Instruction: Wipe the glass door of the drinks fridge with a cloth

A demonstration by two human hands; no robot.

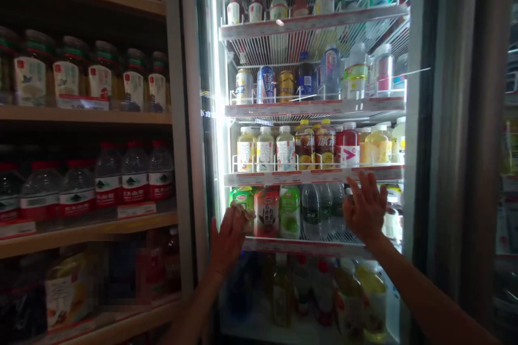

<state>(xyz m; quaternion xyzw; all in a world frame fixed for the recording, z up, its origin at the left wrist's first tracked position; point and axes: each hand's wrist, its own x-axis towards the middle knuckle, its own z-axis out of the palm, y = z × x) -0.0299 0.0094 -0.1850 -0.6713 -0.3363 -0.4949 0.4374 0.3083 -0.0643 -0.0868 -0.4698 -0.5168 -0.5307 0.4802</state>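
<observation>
A lit drinks fridge (pixel 315 177) stands in front of me, and reflections show across its glass front. My left hand (pixel 230 240) is raised at the lower left of the glass, closed on a crumpled light-coloured cloth (pixel 246 216). Behind the cloth are a green drink bottle (pixel 242 195) and a red-labelled bottle (pixel 266 211). On the right side, my right hand (pixel 366 207) is up with its fingers apart and holds nothing. It seems to rest on the glass, partly hiding clear water bottles (pixel 311 211); exact contact is hard to tell.
Left of the fridge, wooden shelves (pixel 84 114) hold jars (pixel 101 75) and red-capped water bottles (pixel 135 172). A metal door frame (pixel 190 135) runs between them and the fridge. More large bottles (pixel 348 296) stand in the dim bottom of the fridge.
</observation>
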